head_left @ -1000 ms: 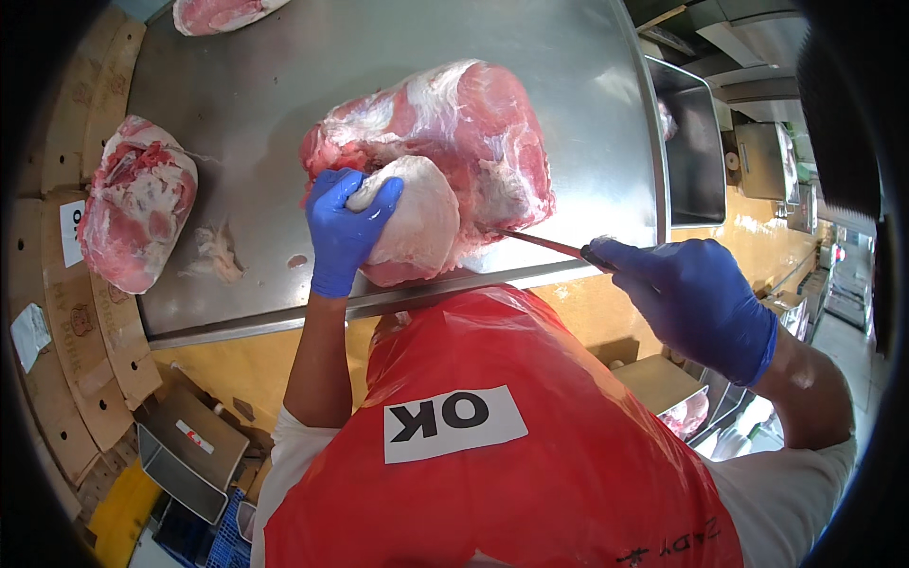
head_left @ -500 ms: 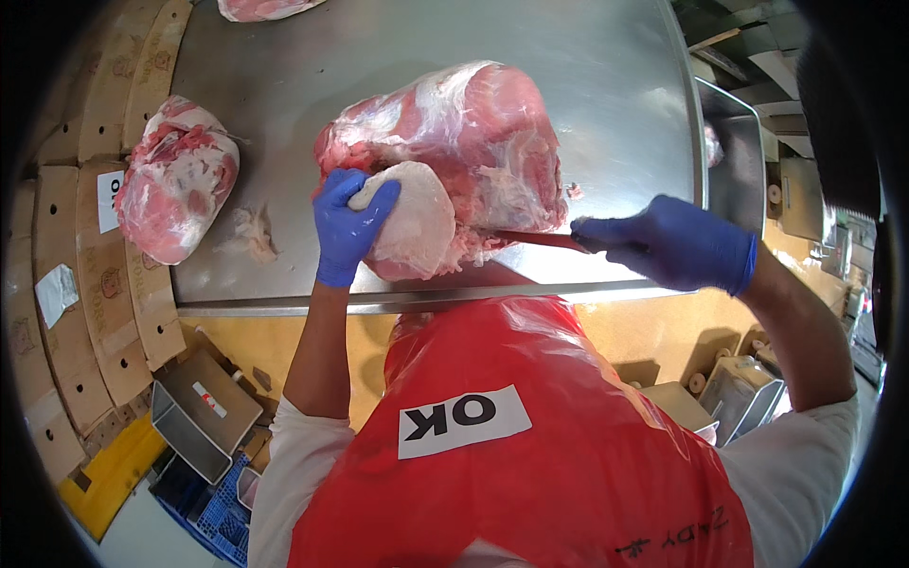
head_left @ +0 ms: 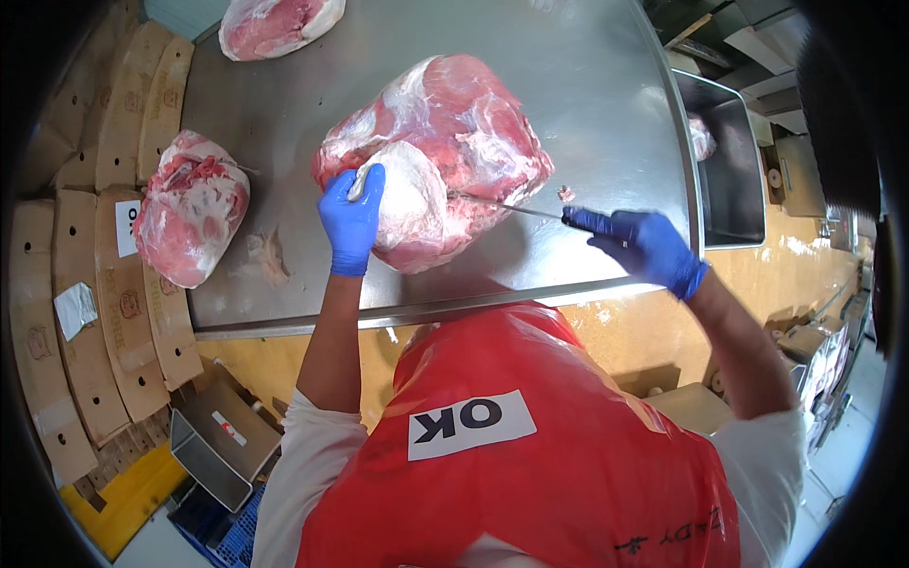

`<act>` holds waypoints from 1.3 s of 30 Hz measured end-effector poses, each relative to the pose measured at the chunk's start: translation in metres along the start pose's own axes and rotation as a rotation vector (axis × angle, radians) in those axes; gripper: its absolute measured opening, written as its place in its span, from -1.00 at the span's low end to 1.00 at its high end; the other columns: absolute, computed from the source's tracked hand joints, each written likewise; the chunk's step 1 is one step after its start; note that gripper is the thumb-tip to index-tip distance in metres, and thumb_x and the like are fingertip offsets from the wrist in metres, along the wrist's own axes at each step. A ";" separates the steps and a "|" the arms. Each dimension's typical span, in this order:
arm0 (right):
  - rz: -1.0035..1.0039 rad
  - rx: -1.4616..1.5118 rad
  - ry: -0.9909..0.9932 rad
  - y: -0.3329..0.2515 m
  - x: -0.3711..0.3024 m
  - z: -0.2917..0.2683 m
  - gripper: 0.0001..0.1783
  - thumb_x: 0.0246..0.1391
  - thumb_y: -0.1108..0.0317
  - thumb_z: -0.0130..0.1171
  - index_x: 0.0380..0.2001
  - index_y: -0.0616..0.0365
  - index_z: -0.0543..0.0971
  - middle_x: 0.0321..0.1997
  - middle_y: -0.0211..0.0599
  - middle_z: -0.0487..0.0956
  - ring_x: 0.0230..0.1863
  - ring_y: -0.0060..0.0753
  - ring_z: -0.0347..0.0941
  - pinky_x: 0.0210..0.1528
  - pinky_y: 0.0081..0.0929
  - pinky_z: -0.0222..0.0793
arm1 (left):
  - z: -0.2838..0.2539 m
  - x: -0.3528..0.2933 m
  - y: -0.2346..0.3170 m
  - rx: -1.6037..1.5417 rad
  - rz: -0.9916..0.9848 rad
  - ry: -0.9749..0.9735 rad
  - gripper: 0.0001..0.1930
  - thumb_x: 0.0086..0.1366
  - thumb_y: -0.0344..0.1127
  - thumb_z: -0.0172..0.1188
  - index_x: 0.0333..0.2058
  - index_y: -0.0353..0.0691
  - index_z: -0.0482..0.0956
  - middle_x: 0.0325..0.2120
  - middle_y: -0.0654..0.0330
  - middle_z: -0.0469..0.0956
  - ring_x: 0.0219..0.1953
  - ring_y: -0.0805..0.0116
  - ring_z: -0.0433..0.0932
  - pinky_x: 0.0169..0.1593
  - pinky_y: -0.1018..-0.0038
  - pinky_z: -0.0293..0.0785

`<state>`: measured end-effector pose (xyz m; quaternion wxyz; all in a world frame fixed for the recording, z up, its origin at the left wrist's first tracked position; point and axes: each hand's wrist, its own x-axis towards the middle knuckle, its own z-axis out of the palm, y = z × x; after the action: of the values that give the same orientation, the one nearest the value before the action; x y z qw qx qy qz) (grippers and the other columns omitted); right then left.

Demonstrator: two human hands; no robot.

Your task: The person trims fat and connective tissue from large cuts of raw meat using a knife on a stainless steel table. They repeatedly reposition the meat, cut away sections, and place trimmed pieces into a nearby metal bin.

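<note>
A large cut of raw meat lies on the steel table in front of me, pink with white fat and membrane. My left hand, in a blue glove, pinches the edge of a pale flap of fat or skin on its near side. In my right hand, also gloved in blue, is the dark handle of a knife. Its thin blade points left, and its tip is hidden in the meat beside the flap.
A second piece of meat sits at the table's left edge, by stacked cardboard boxes. Another piece lies at the far left. A deep metal tub stands beyond the steel table's right edge. A small scrap lies nearby.
The knife and my right hand have moved a little left and toward me, the blade now showing its flat side. The flap is turned to show more whitish surface. The whole view has shifted slightly.
</note>
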<state>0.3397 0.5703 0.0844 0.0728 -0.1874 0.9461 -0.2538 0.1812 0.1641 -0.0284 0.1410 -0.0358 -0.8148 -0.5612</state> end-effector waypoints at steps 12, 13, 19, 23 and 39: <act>0.155 -0.587 0.032 -0.107 -0.008 -0.055 -0.56 0.29 0.23 0.30 0.23 -0.30 0.66 -0.49 -0.27 0.58 -0.52 -0.16 0.58 -0.48 -0.22 0.47 | 0.002 -0.005 -0.001 -0.088 -0.001 -0.075 -0.71 0.31 -0.32 0.49 -0.46 -0.39 0.59 -0.55 0.21 0.50 -0.42 0.53 0.37 -0.29 0.39 0.43; 0.147 -0.654 -0.004 -0.114 0.000 -0.062 -0.53 0.25 0.27 0.33 0.23 -0.28 0.65 -0.51 -0.30 0.56 -0.54 -0.19 0.56 -0.49 -0.23 0.44 | 0.003 -0.002 -0.004 -0.077 0.022 -0.070 -0.71 0.30 -0.33 0.49 -0.46 -0.39 0.60 -0.55 0.21 0.51 -0.43 0.51 0.38 -0.29 0.38 0.43; 0.150 -0.756 -0.290 -0.165 0.049 -0.080 -0.59 0.38 0.30 0.09 0.23 -0.07 0.63 -0.46 -0.23 0.66 -0.49 -0.16 0.64 -0.47 -0.23 0.50 | 0.001 0.000 -0.005 -0.068 0.131 -0.053 -0.72 0.21 -0.33 0.55 -0.50 -0.30 0.60 -0.55 0.20 0.52 -0.47 0.33 0.43 -0.31 0.30 0.44; 0.049 -0.726 -0.358 -0.186 0.092 -0.099 -0.65 0.30 0.36 0.15 0.10 0.09 0.69 -0.47 -0.18 0.68 -0.45 -0.14 0.68 -0.40 -0.18 0.54 | 0.000 0.000 -0.001 0.009 0.221 -0.078 -0.70 0.16 -0.34 0.58 -0.54 -0.25 0.57 -0.58 0.19 0.50 -0.47 0.26 0.44 -0.31 0.27 0.44; 0.053 0.023 -0.545 0.002 0.144 -0.114 -0.62 0.29 0.31 0.33 0.16 -0.13 0.72 -0.26 -0.14 0.77 -0.37 0.01 0.69 -0.19 -0.16 0.61 | 0.020 0.010 0.002 -0.147 0.064 -0.083 -0.75 0.20 -0.44 0.53 -0.50 -0.21 0.56 -0.53 0.27 0.52 -0.44 0.36 0.47 -0.26 0.38 0.44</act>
<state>0.1799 0.5674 0.1756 0.3336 -0.2233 0.8932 -0.2027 0.1684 0.1823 -0.0300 0.1217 -0.0953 -0.7750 -0.6128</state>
